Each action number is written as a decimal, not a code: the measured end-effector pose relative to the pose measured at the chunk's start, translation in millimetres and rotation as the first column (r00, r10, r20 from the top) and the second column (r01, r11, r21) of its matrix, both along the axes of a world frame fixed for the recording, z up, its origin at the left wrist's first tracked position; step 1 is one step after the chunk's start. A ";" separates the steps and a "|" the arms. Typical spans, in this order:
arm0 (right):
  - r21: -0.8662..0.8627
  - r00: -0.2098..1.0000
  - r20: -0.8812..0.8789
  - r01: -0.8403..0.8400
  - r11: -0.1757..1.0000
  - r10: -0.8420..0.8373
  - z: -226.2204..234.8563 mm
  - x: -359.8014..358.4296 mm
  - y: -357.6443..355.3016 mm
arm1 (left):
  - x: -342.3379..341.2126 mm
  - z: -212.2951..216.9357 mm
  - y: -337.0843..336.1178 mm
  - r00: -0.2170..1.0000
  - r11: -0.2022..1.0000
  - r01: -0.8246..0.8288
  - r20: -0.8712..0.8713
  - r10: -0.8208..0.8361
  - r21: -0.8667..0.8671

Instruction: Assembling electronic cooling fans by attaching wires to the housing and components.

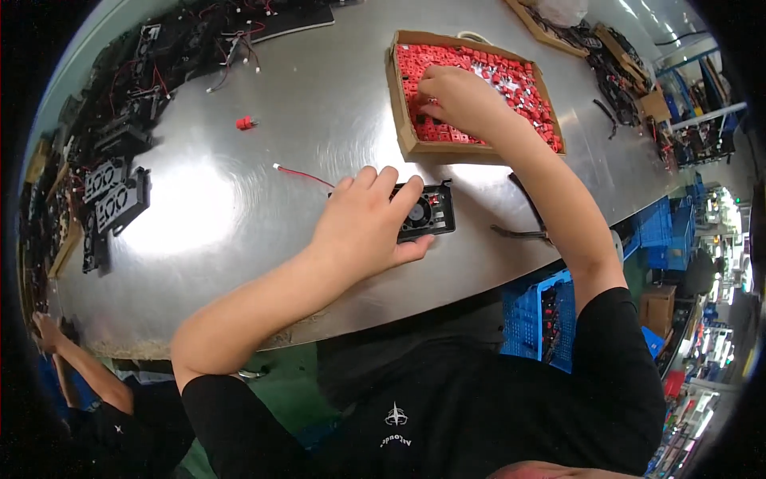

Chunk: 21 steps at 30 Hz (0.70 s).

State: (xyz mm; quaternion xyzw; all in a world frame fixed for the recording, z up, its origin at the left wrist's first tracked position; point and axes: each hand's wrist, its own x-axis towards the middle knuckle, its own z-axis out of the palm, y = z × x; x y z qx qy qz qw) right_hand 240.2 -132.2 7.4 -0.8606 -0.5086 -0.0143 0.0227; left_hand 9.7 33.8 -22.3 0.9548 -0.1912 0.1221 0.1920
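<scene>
My left hand point(369, 211) lies over a black fan housing point(441, 209) on the metal table, its fingers across the far side and its thumb along the near edge. Part of a small black fan point(418, 211) shows beside the fingers; the rest of the housing is under the hand. A red wire point(303, 173) with a white plug runs out to the left. Farther off, my right hand point(453, 94) reaches into a shallow cardboard tray point(411, 142) of small red plastic connectors point(519, 92). Its fingers are bent together among them, and what they pinch is hidden.
A single red connector point(245, 123) lies left of the tray. Black fan housings point(116, 195) and wired parts crowd the left side. A dark hand tool point(519, 232) rests near the front edge, above a blue crate point(523, 319). Another person's arm point(92, 375) is at lower left.
</scene>
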 end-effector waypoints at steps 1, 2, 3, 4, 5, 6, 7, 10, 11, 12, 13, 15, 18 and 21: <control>0.009 1.000 0.027 0.003 1.000 -0.003 -1.3 -0.5 -0.5 | 0.6 0.6 -0.9 1.000 1.000 0.000 0.000 0.000 -0.008; 0.018 0.998 0.054 0.007 1.000 -0.008 -2.1 -1.0 -1.6 | 0.8 1.6 -1.1 1.000 1.000 -0.001 0.006 0.001 0.002; 0.012 0.999 0.054 0.008 1.000 -0.008 -2.0 -0.8 -3.1 | 0.7 2.0 -1.6 1.000 1.000 -0.002 0.013 0.002 0.012; 0.058 0.999 -0.003 0.032 0.998 -0.032 -1.0 0.8 -4.0 | 1.3 2.3 -1.3 1.000 1.000 0.002 0.014 -0.002 0.008; 0.104 0.997 -0.060 0.059 0.993 -0.053 0.3 2.8 -5.6 | 1.8 2.7 -1.4 1.000 1.000 0.012 0.001 -0.012 -0.004; 0.101 0.996 -0.059 0.065 0.993 -0.060 -1.3 6.7 -8.6 | 2.1 3.1 -2.5 1.000 1.000 0.023 -0.011 -0.023 -0.016; 0.122 0.999 -0.043 0.038 0.992 -0.033 -2.1 9.3 -8.4 | 2.6 2.8 -2.6 1.000 0.999 0.027 -0.009 -0.027 -0.018; 0.216 0.978 -0.150 0.177 0.960 -0.147 4.2 -10.7 -22.8 | 1.5 -0.9 -1.4 1.000 1.000 0.021 -0.004 -0.021 -0.022; 0.270 0.925 -0.283 0.330 0.905 -0.253 11.0 -31.2 -24.2 | -1.5 -2.8 1.7 1.000 1.000 0.007 0.006 -0.007 -0.020; 0.249 0.892 -0.300 0.414 0.876 -0.337 21.0 -54.0 -32.7 | -2.1 -3.6 2.5 1.000 1.000 -0.004 0.021 0.005 -0.021; 0.224 0.850 -0.316 0.499 0.837 -0.422 25.8 -75.6 -46.6 | -1.1 -5.2 2.2 1.000 0.999 -0.016 0.018 0.017 -0.030; 0.470 0.882 -0.419 0.415 0.779 -0.217 -2.0 -103.4 -86.0 | -1.3 -4.4 0.1 0.999 1.000 -0.003 0.038 0.004 -0.024; 0.363 0.910 -0.326 0.370 0.855 -0.256 -22.6 -134.3 -108.2 | 3.8 0.7 -2.6 1.000 1.000 0.007 0.008 -0.007 -0.015; 0.390 0.900 -0.352 0.390 0.834 -0.256 -19.3 -147.8 -108.4 | 2.8 -0.4 -0.7 1.000 0.999 0.018 0.005 -0.017 -0.028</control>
